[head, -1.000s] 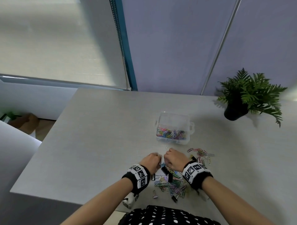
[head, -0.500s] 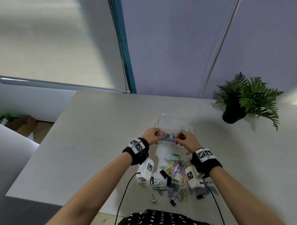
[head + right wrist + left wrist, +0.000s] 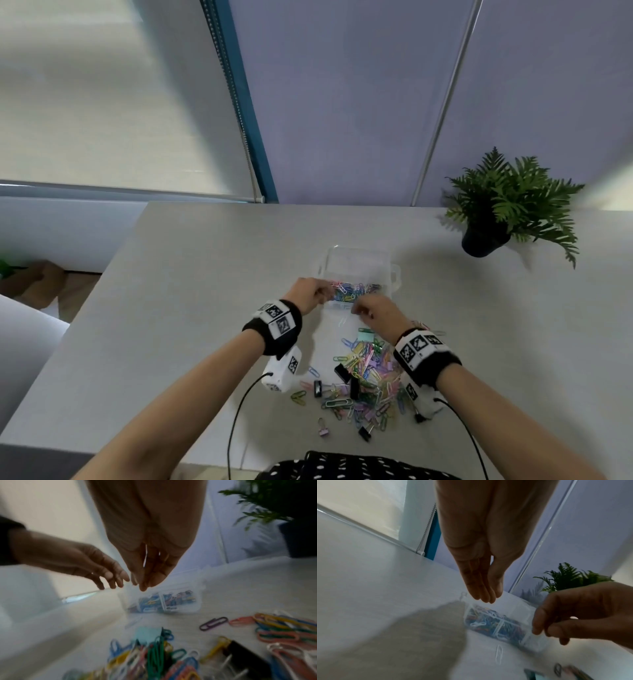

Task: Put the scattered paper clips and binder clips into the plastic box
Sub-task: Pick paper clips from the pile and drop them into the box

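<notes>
Both hands hover over the near edge of the box (image 3: 359,270), a clear plastic case that sits on the counter (image 3: 191,281) with its lid up at the far side. The left hand (image 3: 308,294) is at the box's near left corner; its fingers (image 3: 481,588) are straight, close together and point down at the box, holding nothing that shows. The right hand (image 3: 375,310) is at the near edge, just right of the left hand. Its fingers (image 3: 147,574) are bunched, tips drawn together above the box; whether a clip is pinched between them, I cannot tell.

The near compartments of the box hold coloured paper clips (image 3: 354,291). The scattered pile (image 3: 368,380) of paper clips and binder clips lies on the counter near the person, between the two forearms and partly under the right wrist. Black binder clips (image 3: 342,372) sit at its left side, a pale green one (image 3: 365,336) at its far end, and a pink one (image 3: 322,428) lies apart at the near left. One white paper clip (image 3: 498,654) lies alone between box and pile.

A potted plant (image 3: 507,209) stands at the far right of the counter.
</notes>
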A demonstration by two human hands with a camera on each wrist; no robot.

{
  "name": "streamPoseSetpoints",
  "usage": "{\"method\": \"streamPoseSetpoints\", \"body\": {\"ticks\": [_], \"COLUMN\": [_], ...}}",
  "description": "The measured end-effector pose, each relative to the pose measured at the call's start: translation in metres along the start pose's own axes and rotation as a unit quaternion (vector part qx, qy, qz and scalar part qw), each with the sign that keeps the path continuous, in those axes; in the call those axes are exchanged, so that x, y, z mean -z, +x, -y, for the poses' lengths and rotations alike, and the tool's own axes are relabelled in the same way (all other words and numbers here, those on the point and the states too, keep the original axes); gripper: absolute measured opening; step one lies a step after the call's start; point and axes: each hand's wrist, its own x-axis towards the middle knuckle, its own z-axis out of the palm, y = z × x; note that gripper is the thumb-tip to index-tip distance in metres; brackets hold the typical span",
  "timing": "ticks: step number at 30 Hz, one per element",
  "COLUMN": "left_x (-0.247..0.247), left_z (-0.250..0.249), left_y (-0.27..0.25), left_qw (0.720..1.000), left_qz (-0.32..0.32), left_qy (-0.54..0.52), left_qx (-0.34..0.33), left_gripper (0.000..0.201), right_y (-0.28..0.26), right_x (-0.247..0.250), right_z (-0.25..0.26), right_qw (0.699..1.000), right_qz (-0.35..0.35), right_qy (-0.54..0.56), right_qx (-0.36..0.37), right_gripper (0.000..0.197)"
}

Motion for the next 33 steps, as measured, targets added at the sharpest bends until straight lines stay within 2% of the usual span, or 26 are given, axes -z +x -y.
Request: {"method": "streamPoseSetpoints", "body": {"ticks": [2,4,7,10,13,16,20,26,29,31,33], "left_x": [-0.005,-0.016,-0.040,-0.067,-0.087,-0.097,-0.095,-0.077,-0.068,-0.064,-0.061], "left_z": [0.011,0.019,0.021,0.013,-0.001,-0.011,-0.015,-0.010,0.003,0.012,0.015], "left_y": [-0.018,-0.032,-0.041,-0.048,-0.051,-0.047,-0.040,-0.038,-0.039,-0.039,-0.039], "left_qw": [0.999,0.994,0.987,0.986,0.984,0.978,0.972,0.963,0.966,0.967,0.970], "left_qz": [0.034,0.067,0.086,0.063,0.037,0.022,0.031,0.073,0.103,0.113,0.097], "left_qy": [0.029,0.082,0.133,0.152,0.172,0.206,0.230,0.248,0.224,0.207,0.205], "left_qx": [-0.009,-0.010,-0.012,-0.003,0.017,0.038,0.042,0.073,0.080,0.091,0.090], "left_gripper": [0.030,0.023,0.019,0.017,0.028,0.039,0.026,0.029,0.023,0.022,0.024], "right_y": [-0.003,0.000,0.005,0.002,-0.008,-0.015,-0.016,-0.015,-0.014,-0.014,-0.014], "right_x": [-0.011,-0.023,-0.036,-0.042,-0.040,-0.035,-0.037,-0.032,-0.027,-0.023,-0.016], "right_z": [0.007,0.011,0.013,0.009,-0.001,-0.008,-0.002,0.002,-0.004,-0.006,-0.002], "right_qw": [0.991,0.969,0.945,0.942,0.949,0.955,0.957,0.961,0.975,0.990,0.992], "right_qz": [0.092,0.147,0.172,0.152,0.153,0.153,0.150,0.166,0.169,0.133,0.087], "right_qy": [-0.079,-0.174,-0.252,-0.268,-0.248,-0.236,-0.242,-0.220,-0.147,-0.039,0.066], "right_qx": [0.061,0.100,0.118,0.135,0.124,0.095,0.063,0.036,0.004,-0.026,-0.060], "right_gripper": [0.024,0.039,0.057,0.041,0.031,0.037,0.026,0.014,0.010,0.008,0.007]}}
